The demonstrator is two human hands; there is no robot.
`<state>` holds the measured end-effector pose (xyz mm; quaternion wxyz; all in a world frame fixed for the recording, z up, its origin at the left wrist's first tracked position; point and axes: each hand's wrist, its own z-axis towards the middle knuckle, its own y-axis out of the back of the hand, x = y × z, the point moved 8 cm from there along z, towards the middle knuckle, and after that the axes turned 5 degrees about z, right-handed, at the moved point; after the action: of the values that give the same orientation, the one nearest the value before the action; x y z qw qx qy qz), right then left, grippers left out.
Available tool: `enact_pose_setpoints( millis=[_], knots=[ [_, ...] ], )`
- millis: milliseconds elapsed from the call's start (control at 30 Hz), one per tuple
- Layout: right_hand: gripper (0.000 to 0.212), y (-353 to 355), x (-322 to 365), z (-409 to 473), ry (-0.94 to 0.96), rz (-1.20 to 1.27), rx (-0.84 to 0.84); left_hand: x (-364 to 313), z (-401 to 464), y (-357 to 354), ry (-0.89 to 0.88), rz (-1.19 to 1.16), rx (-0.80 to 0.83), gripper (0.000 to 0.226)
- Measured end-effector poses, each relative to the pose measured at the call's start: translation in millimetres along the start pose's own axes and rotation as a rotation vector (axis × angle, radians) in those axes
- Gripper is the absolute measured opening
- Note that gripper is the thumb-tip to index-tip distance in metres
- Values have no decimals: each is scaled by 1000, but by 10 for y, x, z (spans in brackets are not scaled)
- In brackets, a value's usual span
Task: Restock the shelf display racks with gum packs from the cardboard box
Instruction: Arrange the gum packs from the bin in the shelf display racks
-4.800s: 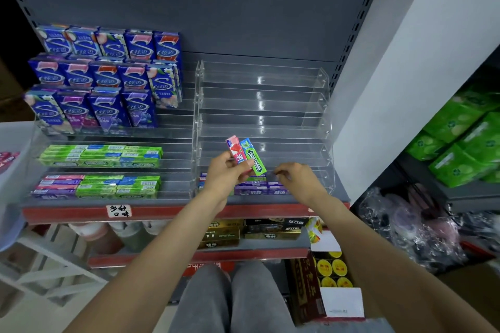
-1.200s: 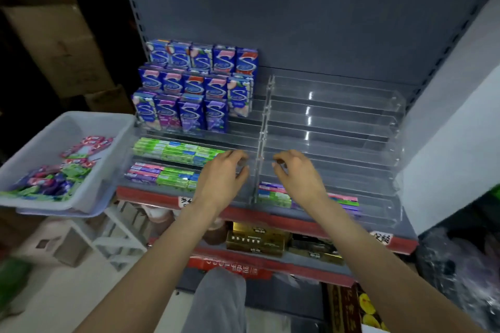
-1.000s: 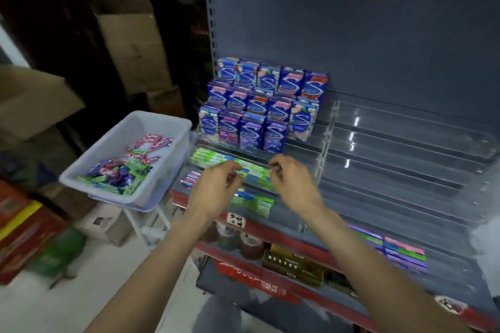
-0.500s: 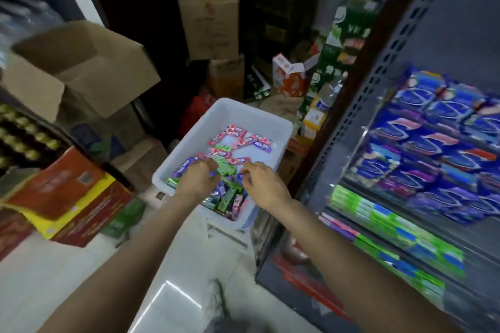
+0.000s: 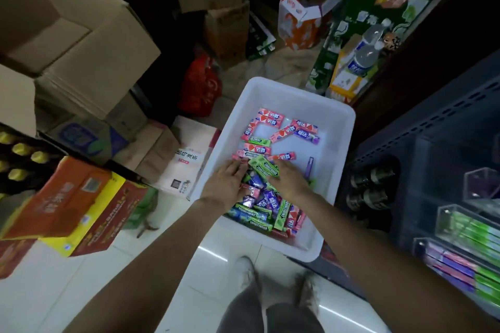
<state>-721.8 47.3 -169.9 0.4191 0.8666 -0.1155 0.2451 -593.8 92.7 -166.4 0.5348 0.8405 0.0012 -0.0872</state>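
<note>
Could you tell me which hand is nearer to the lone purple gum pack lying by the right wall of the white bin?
Right. The right hand lies just left of the purple gum pack; the left hand is farther left across the pile.

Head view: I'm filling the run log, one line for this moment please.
stage: picking | left hand: on gum packs | right hand: on gum packs | container: white bin

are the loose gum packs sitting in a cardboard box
No, the loose gum packs lie in a white plastic bin, where the left hand and right hand reach.
</note>
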Motion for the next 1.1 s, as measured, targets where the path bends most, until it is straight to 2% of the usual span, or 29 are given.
enact_pose_setpoints(
  millis=[233,367,500,633,833,1100],
  knots=[
    [54,-73,-56,238,-42,-123,-37,-21,70,-42,-63,63,-27,70],
    [56,-62,-40,326,-66,-145,-59,-37,77,-27,-83,15,-52,72],
    [63,-72,-85,370,-102,-137,-10,-35,63,-8,-86,-3,-66,73],
    [59,-37,-119,375,-104,-121,25,-35,73,-3,-79,18,-62,73],
    [50,-39,-126,396,-133,-234,119,-40,85,-20,-64,33,-47,74],
    [51,-8,-99,362,-70,-231,77,-27,88,-27,-45,28,-54,75]
  ],
)
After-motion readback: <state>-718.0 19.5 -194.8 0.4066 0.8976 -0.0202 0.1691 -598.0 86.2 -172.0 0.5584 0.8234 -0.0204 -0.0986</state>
